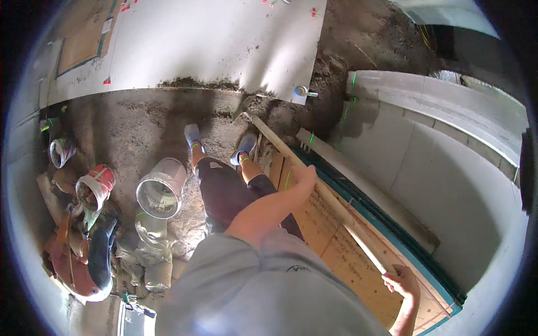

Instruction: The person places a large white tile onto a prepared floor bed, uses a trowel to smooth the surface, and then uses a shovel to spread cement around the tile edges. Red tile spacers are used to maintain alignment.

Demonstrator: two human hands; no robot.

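Observation:
A hoe (358,234) with a long pale wooden handle runs diagonally from far middle to near right. Its metal head rests at or just over the dirt floor, beside the soiled edge of a large white sheet (218,47). Across my body, my left hand (305,176) is closed round the middle of the handle. Nearer the handle's end, at lower right, my right hand (404,281) is wrapped round it too. Beneath the handle lies a plywood board (336,249) with dark print and a green frame along its right side.
Left of my legs stands a white bucket (162,190). Farther left are a red-and-white bucket (95,187) holding dirt, a smaller bucket (60,152) and filled sacks (157,274). A long grey beam (381,196) lies right of the board. Past it rises a pale wall (437,173).

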